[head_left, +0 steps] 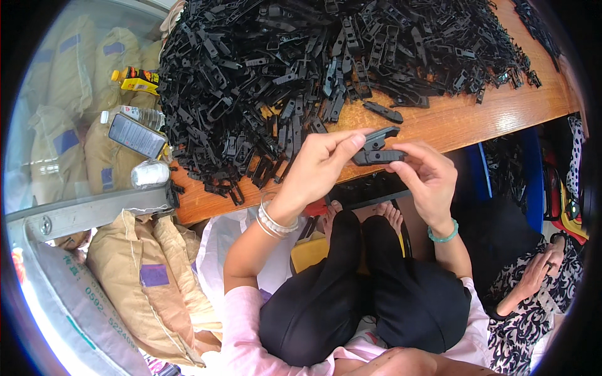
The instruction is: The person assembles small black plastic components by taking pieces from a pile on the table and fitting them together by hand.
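Above the near edge of the table, my left hand (pixel 323 161) pinches a long black plastic clip-like part (pixel 384 133) between thumb and fingers. My right hand (pixel 431 177) grips the end of a second black plastic piece (pixel 379 157), just below the first. The two pieces lie close together, and I cannot tell whether they are joined. Beyond my hands spreads a big heap of similar black plastic parts (pixel 276 75) on the wooden table (pixel 476 122). One loose black part (pixel 383 112) rests on the wood between the heap and my fingers.
At the left stand a phone (pixel 137 137), a yellow-labelled bottle (pixel 138 80) and a clear bottle (pixel 147 116). Tan sacks (pixel 141 276) sit below them. A blue bin (pixel 533 178) holds more black parts at the right. Another person's hand (pixel 536 276) rests at the lower right.
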A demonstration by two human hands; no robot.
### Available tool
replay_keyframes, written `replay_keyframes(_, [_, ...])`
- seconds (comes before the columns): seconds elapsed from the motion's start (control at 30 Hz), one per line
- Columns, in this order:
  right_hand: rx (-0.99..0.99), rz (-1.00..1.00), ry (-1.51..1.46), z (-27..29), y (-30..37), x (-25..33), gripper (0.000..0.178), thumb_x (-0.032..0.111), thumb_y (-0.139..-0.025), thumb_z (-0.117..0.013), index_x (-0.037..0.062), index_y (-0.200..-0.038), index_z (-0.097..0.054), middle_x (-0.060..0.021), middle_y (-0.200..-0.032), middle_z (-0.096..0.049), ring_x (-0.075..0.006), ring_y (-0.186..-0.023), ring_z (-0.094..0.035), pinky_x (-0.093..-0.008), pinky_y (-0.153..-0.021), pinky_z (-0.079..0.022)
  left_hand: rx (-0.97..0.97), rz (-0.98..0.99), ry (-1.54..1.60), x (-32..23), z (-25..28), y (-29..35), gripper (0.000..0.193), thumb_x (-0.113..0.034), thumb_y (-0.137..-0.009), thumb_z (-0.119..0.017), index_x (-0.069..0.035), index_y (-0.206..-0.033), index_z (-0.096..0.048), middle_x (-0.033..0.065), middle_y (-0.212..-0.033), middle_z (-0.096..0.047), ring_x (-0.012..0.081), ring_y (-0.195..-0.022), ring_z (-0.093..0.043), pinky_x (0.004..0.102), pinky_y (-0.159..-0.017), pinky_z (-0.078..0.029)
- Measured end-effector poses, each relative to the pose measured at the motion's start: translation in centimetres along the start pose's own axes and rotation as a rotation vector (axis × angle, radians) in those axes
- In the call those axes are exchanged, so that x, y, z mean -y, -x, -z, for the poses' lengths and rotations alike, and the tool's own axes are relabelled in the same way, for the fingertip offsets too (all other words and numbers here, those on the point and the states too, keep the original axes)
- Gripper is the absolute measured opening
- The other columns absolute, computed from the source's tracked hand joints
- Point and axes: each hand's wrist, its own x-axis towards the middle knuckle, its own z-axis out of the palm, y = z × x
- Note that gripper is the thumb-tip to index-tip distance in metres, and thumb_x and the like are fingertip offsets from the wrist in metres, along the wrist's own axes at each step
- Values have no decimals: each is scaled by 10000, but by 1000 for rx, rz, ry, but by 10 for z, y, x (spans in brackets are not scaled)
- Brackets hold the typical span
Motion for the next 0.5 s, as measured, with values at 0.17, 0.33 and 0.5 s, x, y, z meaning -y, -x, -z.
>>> replay_keyframes(0.17, [-25, -72, 50, -1, 7, 1, 261, -48, -756, -671, -42, -1014, -636, -133, -981, -618, -154, -838, -638, -239, -733, -518, -116, -296, -321, 14, -12, 13, 407, -86, -777, -698, 46, -1136, -556, 140, -890, -677, 136, -748, -649, 248, -668, -492])
replay_keyframes(0.33, [45, 161, 391, 1, 1, 14, 325, -27, -691, -666, -9, -1015, -642, -129, -1030, -585, -220, -818, -601, -287, -733, -477, -69, -189, -263, 11, -17, 26, 383, -97, -771, -704, 42, -1101, -569, 157, -874, -671, 165, -742, -663, 269, -647, -497])
replay_keyframes(0.5, [74, 61, 308, 3, 7, 17, 257, -46, -701, -644, -22, -957, -657, -117, -815, -614, -204, -734, -592, -268, -685, -463, -86, -389, -250, 12, -20, 28, 331, -97, -770, -704, 44, -1047, -593, 162, -848, -662, 215, -726, -665, 289, -651, -498])
